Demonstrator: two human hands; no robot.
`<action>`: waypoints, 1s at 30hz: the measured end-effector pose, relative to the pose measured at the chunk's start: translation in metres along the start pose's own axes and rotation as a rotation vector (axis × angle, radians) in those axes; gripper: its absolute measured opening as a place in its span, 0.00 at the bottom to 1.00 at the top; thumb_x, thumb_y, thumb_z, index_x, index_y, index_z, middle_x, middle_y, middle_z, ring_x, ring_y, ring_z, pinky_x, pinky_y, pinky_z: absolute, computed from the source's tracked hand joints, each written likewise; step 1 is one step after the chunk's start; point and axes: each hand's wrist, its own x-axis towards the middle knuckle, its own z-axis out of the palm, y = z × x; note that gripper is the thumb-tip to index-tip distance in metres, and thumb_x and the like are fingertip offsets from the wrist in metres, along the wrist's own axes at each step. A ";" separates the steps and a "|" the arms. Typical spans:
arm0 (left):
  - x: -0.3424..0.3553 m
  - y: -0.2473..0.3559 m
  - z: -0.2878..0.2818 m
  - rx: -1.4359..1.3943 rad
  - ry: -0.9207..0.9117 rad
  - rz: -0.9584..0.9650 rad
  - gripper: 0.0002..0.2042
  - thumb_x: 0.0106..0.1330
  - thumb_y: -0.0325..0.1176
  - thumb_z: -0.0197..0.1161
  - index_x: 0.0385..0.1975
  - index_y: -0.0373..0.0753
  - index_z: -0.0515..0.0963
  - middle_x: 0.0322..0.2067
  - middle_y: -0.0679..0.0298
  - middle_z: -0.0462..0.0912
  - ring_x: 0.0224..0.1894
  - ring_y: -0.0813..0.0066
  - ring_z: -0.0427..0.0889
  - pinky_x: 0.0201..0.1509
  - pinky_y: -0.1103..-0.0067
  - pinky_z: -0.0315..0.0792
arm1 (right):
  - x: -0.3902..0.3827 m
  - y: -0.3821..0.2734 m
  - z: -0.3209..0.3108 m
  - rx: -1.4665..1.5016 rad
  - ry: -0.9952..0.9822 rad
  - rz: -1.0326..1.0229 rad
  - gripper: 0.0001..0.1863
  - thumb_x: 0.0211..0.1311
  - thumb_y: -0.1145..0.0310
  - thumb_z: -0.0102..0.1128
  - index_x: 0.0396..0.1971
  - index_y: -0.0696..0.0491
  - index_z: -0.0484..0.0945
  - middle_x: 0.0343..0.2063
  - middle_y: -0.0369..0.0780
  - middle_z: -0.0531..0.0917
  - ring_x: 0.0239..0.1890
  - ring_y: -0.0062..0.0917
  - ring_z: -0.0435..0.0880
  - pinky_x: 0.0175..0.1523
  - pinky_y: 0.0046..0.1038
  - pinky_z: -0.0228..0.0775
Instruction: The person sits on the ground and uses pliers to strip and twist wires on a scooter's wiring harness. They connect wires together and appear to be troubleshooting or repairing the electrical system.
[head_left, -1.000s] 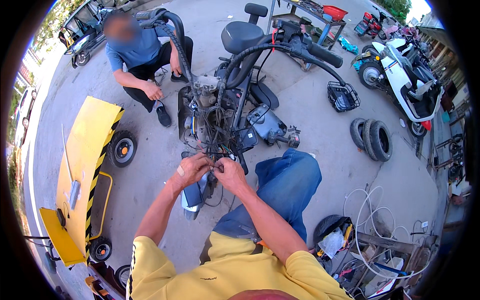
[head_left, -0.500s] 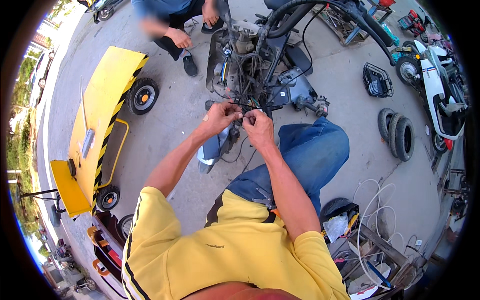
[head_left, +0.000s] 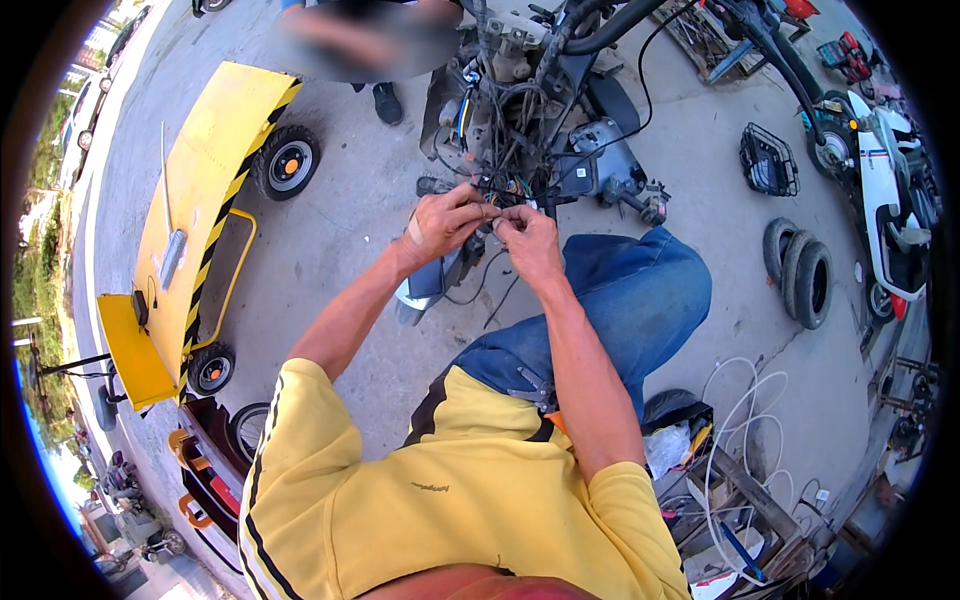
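Both of my hands work at the bared wiring of a partly stripped scooter [head_left: 510,115], its covers off and dark cables bunched at the front. My left hand [head_left: 445,224] is closed in a pinch, thumb and forefinger pressed together. Right beside it, my right hand [head_left: 531,243] pinches too, and the fingertips of the two hands nearly meet. Thin wires [head_left: 520,186] run from the scooter toward them. What sits between the fingertips is mostly hidden, but it looks like wire. A loose black cable [head_left: 487,280] hangs below the hands.
Far left, a person [head_left: 385,40] crouches near the scooter. A yellow flatbed cart [head_left: 205,170] stands on the left. Rightward are a black basket [head_left: 769,160], several tyres [head_left: 806,275] and a white scooter [head_left: 880,190]. A white hose [head_left: 712,480] coils over clutter at lower right.
My fingertips have come closer together, with the left hand's fingers now stretched toward the right's. The crouching person has leaned toward the scooter. The whole view has shifted slightly.
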 end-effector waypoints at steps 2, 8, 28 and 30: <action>0.001 -0.002 0.001 0.021 -0.014 0.018 0.12 0.59 0.25 0.70 0.42 0.44 0.87 0.36 0.62 0.80 0.34 0.62 0.85 0.33 0.70 0.79 | 0.000 0.002 0.001 0.043 -0.005 0.031 0.11 0.59 0.68 0.69 0.35 0.61 0.86 0.23 0.37 0.85 0.26 0.17 0.79 0.34 0.25 0.73; -0.001 0.001 0.011 0.149 -0.071 0.020 0.12 0.59 0.24 0.68 0.44 0.41 0.82 0.40 0.61 0.78 0.33 0.62 0.85 0.30 0.69 0.79 | -0.009 -0.009 0.004 0.039 0.064 0.078 0.10 0.58 0.68 0.70 0.32 0.61 0.85 0.22 0.38 0.85 0.25 0.19 0.80 0.33 0.26 0.73; -0.002 0.008 -0.010 -0.173 -0.167 -0.311 0.13 0.63 0.27 0.67 0.48 0.42 0.81 0.41 0.61 0.76 0.36 0.57 0.83 0.39 0.65 0.78 | -0.002 0.002 0.001 0.069 -0.035 0.003 0.10 0.61 0.69 0.68 0.36 0.61 0.83 0.23 0.36 0.84 0.26 0.15 0.78 0.33 0.24 0.71; -0.009 0.011 -0.004 -0.086 -0.079 -0.209 0.12 0.63 0.27 0.68 0.46 0.42 0.82 0.39 0.62 0.76 0.35 0.60 0.83 0.36 0.67 0.78 | -0.003 -0.003 -0.001 0.077 -0.062 0.021 0.11 0.62 0.68 0.67 0.37 0.62 0.83 0.24 0.34 0.84 0.26 0.14 0.78 0.33 0.23 0.71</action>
